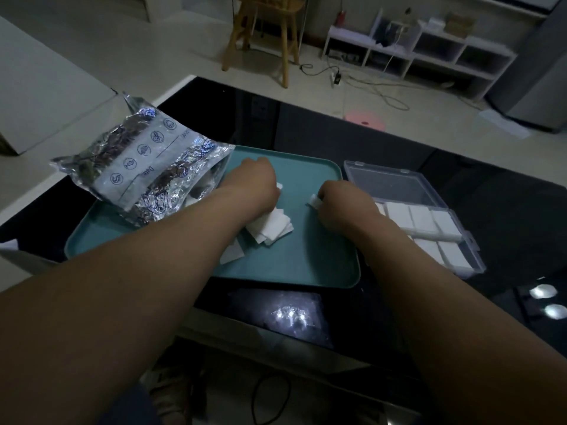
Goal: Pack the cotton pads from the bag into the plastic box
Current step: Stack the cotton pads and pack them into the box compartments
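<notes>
A silver foil bag (pixel 144 167) lies on the left part of a teal tray (pixel 306 259). Loose white cotton pads (pixel 273 227) are heaped mid-tray beneath my left hand (pixel 253 185), whose curled fingers hold white pads at their tips. My right hand (pixel 340 204) sits at the tray's right side and pinches a few pads between its fingers. Right of the tray stands the clear plastic box (pixel 429 222), lid open toward the back, with rows of white pads packed in its compartments.
The tray and box rest on a glossy black tabletop (pixel 337 130) that reflects lights near me. A wooden stool (pixel 264 35) and a white low shelf (pixel 420 53) stand on the floor beyond, with cables trailing between them.
</notes>
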`<state>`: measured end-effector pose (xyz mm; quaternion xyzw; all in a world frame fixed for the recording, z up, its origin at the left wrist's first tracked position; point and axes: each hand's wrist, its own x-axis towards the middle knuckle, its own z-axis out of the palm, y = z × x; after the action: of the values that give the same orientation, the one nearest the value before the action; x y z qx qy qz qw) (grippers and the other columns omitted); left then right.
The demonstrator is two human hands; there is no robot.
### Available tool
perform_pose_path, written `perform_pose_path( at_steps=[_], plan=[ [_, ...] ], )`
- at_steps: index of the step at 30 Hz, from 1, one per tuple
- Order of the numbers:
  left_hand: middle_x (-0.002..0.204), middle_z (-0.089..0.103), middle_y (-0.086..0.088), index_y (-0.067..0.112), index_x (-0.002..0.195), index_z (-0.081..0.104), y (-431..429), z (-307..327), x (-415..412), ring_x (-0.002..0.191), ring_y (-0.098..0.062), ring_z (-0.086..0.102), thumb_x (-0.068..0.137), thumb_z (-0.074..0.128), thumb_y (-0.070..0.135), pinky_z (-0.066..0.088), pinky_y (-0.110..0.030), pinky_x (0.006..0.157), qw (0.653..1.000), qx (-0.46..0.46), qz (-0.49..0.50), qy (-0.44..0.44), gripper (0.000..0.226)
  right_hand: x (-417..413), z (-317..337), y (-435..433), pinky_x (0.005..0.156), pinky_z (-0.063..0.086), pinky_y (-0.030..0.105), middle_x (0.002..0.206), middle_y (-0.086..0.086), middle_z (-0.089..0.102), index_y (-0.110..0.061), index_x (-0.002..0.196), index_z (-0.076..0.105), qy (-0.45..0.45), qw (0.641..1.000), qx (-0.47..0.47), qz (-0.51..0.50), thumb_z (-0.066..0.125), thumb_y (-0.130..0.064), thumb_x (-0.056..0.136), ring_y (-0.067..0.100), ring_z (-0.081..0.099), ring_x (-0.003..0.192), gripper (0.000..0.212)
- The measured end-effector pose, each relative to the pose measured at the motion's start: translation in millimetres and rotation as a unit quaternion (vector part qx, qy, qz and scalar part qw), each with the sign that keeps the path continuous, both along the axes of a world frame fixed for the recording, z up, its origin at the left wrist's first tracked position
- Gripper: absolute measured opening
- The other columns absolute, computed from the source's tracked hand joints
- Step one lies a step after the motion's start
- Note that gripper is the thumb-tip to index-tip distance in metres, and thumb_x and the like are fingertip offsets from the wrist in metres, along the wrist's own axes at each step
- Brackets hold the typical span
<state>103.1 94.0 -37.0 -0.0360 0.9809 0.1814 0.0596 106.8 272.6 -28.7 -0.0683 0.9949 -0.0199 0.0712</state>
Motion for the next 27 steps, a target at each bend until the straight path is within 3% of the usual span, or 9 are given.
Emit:
perform_pose_path(
  at_steps=[4,7,9,11,12,15,18,21,27],
  plan=[
    [0.124,0.061,-0.017,0.014,0.095,0.052,-1.6,-3.8,-9.4,0.103,-0.036,0.06,0.09,0.071,0.038,0.045,-0.037,0.079,1.0,-0.017,0.004,-0.025,0.031,-2.8,-4.6,-0.5,0.073,0.044,0.034,0.096,0.01,0.069,-0.011,0.096,0.066,-0.029,0.999,-0.04,-0.018,0.058,-0.042,0.102,0.029,0.061,0.084,0.032],
    [0.123,0.063,-0.019,0.01,0.104,0.059,1.5,-1.9,-10.2,0.11,-0.038,0.06,0.096,0.063,0.036,0.042,-0.036,0.079,1.0,0.025,-0.001,-0.012,0.028,1.2,-2.5,-4.4,0.073,0.051,0.037,0.089,0.006,0.068,-0.013,0.095,0.067,-0.023,0.994,-0.104,-0.016,0.062,-0.044,0.1,0.026,0.064,0.083,0.032],
    [0.118,0.063,-0.019,0.006,0.113,0.058,4.3,3.1,-8.0,0.109,-0.038,0.06,0.097,0.06,0.032,0.04,-0.036,0.076,0.995,0.098,0.021,0.014,0.031,2.6,-0.3,-3.2,0.073,0.054,0.04,0.086,0.005,0.07,-0.013,0.091,0.066,-0.007,0.979,-0.2,-0.039,0.064,-0.034,0.098,0.025,0.066,0.082,0.023],
    [0.105,0.064,-0.015,0.008,0.118,0.052,6.5,9.9,-4.3,0.096,-0.034,0.066,0.095,0.061,0.021,0.048,-0.041,0.072,0.971,0.229,0.061,0.018,0.028,4.4,5.3,-1.6,0.071,0.056,0.041,0.084,0.008,0.075,-0.007,0.083,0.066,-0.026,0.929,-0.359,-0.089,0.061,-0.019,0.096,0.025,0.071,0.08,0.018],
    [0.101,0.064,-0.013,0.011,0.119,0.049,8.5,13.8,-0.7,0.086,-0.03,0.068,0.094,0.06,0.015,0.054,-0.042,0.069,0.947,0.31,0.079,0.0,0.027,7.2,8.6,-1.5,0.069,0.055,0.039,0.085,0.009,0.075,-0.007,0.082,0.065,-0.053,0.882,-0.453,-0.118,0.058,-0.013,0.097,0.024,0.071,0.078,0.018],
    [0.099,0.063,-0.016,0.02,0.116,0.05,16.8,24.3,12.5,0.068,-0.021,0.062,0.093,0.052,0.0,0.051,-0.029,0.054,0.843,0.521,0.12,-0.065,0.03,18.6,18.9,-5.5,0.063,0.043,0.031,0.086,0.013,0.061,-0.012,0.084,0.058,-0.11,0.758,-0.624,-0.156,0.055,-0.004,0.099,0.019,0.058,0.071,0.017],
    [0.1,0.06,-0.018,0.024,0.13,0.046,23.0,27.3,27.6,0.068,-0.023,0.06,0.094,0.048,-0.006,0.049,-0.026,0.051,0.754,0.632,0.148,-0.096,0.048,25.8,19.3,-9.3,0.064,0.044,0.031,0.093,0.011,0.061,-0.011,0.103,0.059,-0.111,0.714,-0.671,-0.169,0.06,-0.005,0.098,0.016,0.056,0.069,0.008],
    [0.108,0.059,-0.018,0.02,0.132,0.046,26.5,34.0,39.7,0.077,-0.026,0.062,0.096,0.042,-0.007,0.052,-0.026,0.054,0.747,0.647,0.133,-0.082,0.046,32.0,25.1,-13.3,0.069,0.047,0.033,0.094,0.009,0.064,-0.012,0.105,0.059,-0.079,0.704,-0.681,-0.184,0.063,-0.008,0.098,0.017,0.06,0.075,0.009],
    [0.12,0.059,-0.021,0.012,0.113,0.055,29.5,40.0,62.6,0.093,-0.03,0.068,0.093,0.046,-0.012,0.062,-0.028,0.065,0.751,0.636,0.176,-0.003,0.032,50.5,32.0,-20.3,0.071,0.046,0.031,0.104,0.006,0.075,-0.016,0.105,0.074,-0.058,0.713,-0.671,-0.196,0.063,-0.013,0.096,0.021,0.066,0.092,0.014]
  ],
)
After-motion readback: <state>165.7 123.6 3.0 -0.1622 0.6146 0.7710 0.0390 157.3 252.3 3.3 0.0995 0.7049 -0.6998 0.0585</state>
